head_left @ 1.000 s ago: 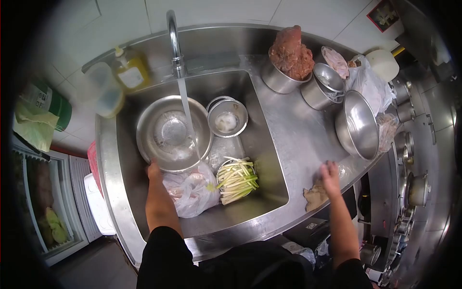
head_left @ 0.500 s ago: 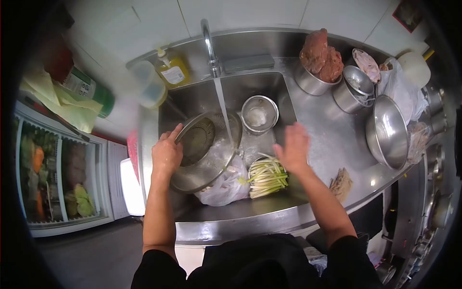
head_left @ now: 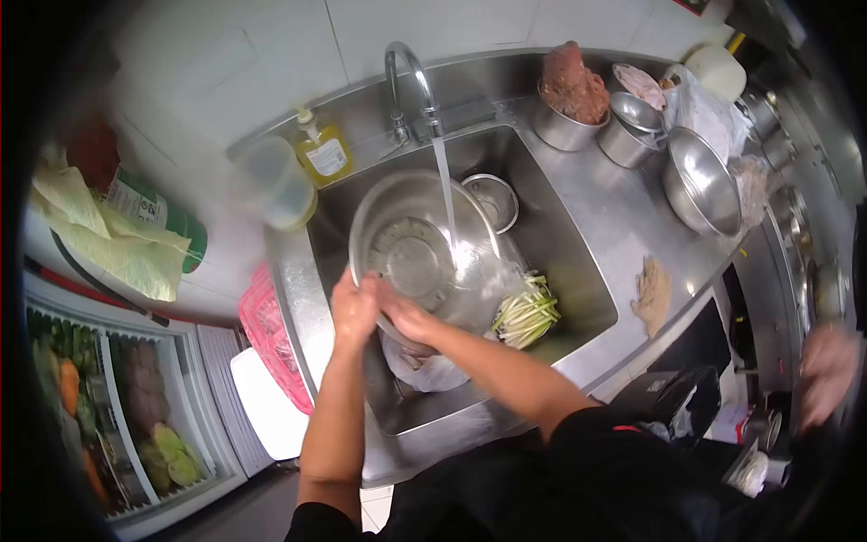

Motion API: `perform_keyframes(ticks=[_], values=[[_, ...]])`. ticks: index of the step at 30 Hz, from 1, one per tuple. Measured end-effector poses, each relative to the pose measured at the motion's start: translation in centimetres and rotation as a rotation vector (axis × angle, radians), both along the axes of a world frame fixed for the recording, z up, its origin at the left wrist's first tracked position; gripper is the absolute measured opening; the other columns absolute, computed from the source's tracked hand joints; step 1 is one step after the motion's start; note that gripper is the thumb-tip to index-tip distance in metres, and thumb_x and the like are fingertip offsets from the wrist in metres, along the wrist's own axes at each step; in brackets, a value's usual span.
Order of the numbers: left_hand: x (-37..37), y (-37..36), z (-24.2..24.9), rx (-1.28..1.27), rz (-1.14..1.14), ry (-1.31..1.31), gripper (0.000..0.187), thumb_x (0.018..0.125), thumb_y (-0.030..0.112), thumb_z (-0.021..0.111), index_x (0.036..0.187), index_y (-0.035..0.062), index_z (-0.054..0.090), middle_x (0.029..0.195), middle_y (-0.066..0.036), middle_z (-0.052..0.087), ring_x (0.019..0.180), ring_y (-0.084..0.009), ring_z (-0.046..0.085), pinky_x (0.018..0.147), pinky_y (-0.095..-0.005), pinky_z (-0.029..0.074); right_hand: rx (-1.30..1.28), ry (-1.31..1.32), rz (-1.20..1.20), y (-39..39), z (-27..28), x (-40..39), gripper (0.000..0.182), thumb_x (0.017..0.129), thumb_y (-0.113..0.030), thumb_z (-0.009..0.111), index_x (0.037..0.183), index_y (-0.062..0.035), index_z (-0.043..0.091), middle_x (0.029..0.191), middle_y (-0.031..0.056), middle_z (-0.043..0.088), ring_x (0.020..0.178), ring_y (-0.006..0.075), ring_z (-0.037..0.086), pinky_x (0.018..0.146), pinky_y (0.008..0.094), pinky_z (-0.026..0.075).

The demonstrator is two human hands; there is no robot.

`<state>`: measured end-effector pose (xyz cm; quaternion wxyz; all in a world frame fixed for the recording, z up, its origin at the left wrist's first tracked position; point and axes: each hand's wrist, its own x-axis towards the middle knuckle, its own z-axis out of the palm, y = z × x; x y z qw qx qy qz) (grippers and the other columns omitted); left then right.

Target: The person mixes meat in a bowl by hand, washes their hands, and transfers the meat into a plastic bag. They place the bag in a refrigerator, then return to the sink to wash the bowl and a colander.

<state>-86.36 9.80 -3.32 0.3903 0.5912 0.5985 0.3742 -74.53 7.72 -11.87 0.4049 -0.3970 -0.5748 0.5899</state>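
A large metal colander (head_left: 411, 203) is tilted in the sink under running water (head_left: 446, 194). My left hand (head_left: 355, 310) grips its near left rim. Right beside it, my right hand (head_left: 405, 314) is closed on the near side of the same colander; some of its fingers are hidden. Below and to the right of the colander lies a bunch of trimmed green-and-white stalks (head_left: 526, 313), like spring onions. A clear plastic bag (head_left: 424, 366) sits partly beneath the colander. Behind it stands a small metal pot (head_left: 492, 200).
The tap (head_left: 397, 90) arches over the sink (head_left: 582, 271). A soap bottle (head_left: 323, 149) and a plastic tub (head_left: 287, 185) stand at left. Meat-filled pot (head_left: 569, 126) and metal bowl (head_left: 703, 181) occupy the right counter, near a brown cloth-like piece (head_left: 650, 296). Another person's blurred hand (head_left: 826, 370) shows far right.
My right hand has moved left from above the stalks to the colander's near side. The colander has turned and shifted, now partly covering the small pot. Another person's hand has appeared at right.
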Motion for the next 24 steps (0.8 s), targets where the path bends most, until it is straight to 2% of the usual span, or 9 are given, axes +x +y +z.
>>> perform_keyframes(ticks=[2, 5, 7, 8, 12, 15, 19, 21, 24], values=[[-2.8, 1.5, 2.0, 0.032, -0.029, 0.081, 0.032, 0.087, 0.018, 0.054, 0.112, -0.0004, 0.059, 0.098, -0.023, 0.067, 0.093, -0.0373, 0.064, 0.083, -0.0423, 0.047, -0.061, -0.317, 0.274, -3.8, 0.3, 2.8, 0.063, 0.093, -0.048, 0.043, 0.146, -0.0136, 0.036, 0.150, 0.0153, 0.035, 0.142, 0.0320, 0.025, 0.115, 0.0519, 0.014], [-3.8, 3.3, 5.0, -0.011, -0.067, 0.141, 0.037, 0.085, 0.014, 0.053, 0.118, -0.0033, 0.054, 0.096, -0.025, 0.066, 0.086, -0.0382, 0.064, 0.084, -0.0423, 0.049, 0.212, -1.072, 0.261, -7.4, 3.8, 6.4, 0.059, 0.089, -0.048, 0.054, 0.137, -0.0139, 0.049, 0.149, 0.0119, 0.037, 0.138, 0.0322, 0.032, 0.115, 0.0405, 0.019], [-3.0, 3.8, 6.8, -0.213, -0.012, -0.005, 0.041, 0.085, 0.013, 0.053, 0.122, -0.0047, 0.050, 0.098, -0.027, 0.065, 0.085, -0.0414, 0.064, 0.086, -0.0426, 0.051, 0.151, -1.098, -0.024, -7.5, 4.1, 7.3, 0.055, 0.083, -0.049, 0.062, 0.125, -0.0135, 0.058, 0.143, 0.0122, 0.045, 0.135, 0.0310, 0.035, 0.111, 0.0364, 0.027], [-3.2, 4.6, 6.9, -0.344, 0.012, 0.037, 0.051, 0.085, 0.017, 0.051, 0.130, -0.0042, 0.044, 0.114, -0.032, 0.059, 0.102, -0.0459, 0.059, 0.096, -0.0482, 0.046, 0.128, -1.100, -0.161, -7.3, 4.7, 7.7, 0.053, 0.081, -0.049, 0.066, 0.120, -0.0132, 0.063, 0.140, 0.0123, 0.049, 0.134, 0.0305, 0.037, 0.109, 0.0343, 0.031], [-4.6, 5.9, 2.9, 0.263, -0.176, 0.629, 0.069, 0.088, 0.043, 0.055, 0.139, 0.0004, 0.039, 0.141, -0.029, 0.039, 0.132, -0.0426, 0.036, 0.111, -0.0473, 0.029, 0.069, -0.792, -0.370, -4.4, 10.0, 12.4, 0.055, 0.076, -0.052, 0.070, 0.104, -0.0057, 0.069, 0.121, 0.0161, 0.062, 0.118, 0.0314, 0.053, 0.098, 0.0370, 0.043], [-1.9, 1.6, 5.9, 0.590, -0.500, 0.639, 0.068, 0.087, 0.051, 0.057, 0.131, -0.0001, 0.048, 0.133, -0.027, 0.049, 0.124, -0.0407, 0.047, 0.105, -0.0418, 0.037, -0.106, -0.839, -0.517, -1.6, 15.1, 13.3, 0.062, 0.075, -0.056, 0.070, 0.101, 0.0003, 0.069, 0.109, 0.0237, 0.065, 0.094, 0.0340, 0.065, 0.090, 0.0375, 0.048], [0.9, 2.4, 3.0, -0.053, -0.268, 0.188, 0.056, 0.091, 0.051, 0.053, 0.098, -0.0035, 0.062, 0.093, -0.027, 0.063, 0.096, -0.0416, 0.061, 0.087, -0.0434, 0.045, 0.235, -0.914, -0.752, 0.9, 14.3, 11.2, 0.058, 0.079, -0.048, 0.070, 0.114, -0.0016, 0.064, 0.129, 0.0241, 0.051, 0.121, 0.0382, 0.047, 0.104, 0.0411, 0.038], [1.8, 4.2, -1.4, 0.000, -0.145, 0.206, 0.053, 0.095, 0.046, 0.051, 0.100, -0.0048, 0.063, 0.098, -0.029, 0.064, 0.094, -0.0411, 0.062, 0.086, -0.0431, 0.045, 0.363, -1.038, -0.709, 1.6, 12.9, 8.0, 0.052, 0.085, -0.040, 0.064, 0.124, -0.0052, 0.057, 0.135, 0.0205, 0.047, 0.129, 0.0382, 0.040, 0.109, 0.0447, 0.032], [2.7, 4.5, -4.0, -0.253, -0.062, -0.188, 0.056, 0.097, 0.046, 0.048, 0.108, -0.0073, 0.062, 0.101, -0.023, 0.066, 0.093, -0.0321, 0.064, 0.083, -0.0397, 0.047, 0.547, -1.372, -0.395, -1.5, 10.5, 2.2, 0.055, 0.088, -0.040, 0.058, 0.132, -0.0072, 0.051, 0.139, 0.0167, 0.044, 0.134, 0.0363, 0.034, 0.112, 0.0510, 0.024]])
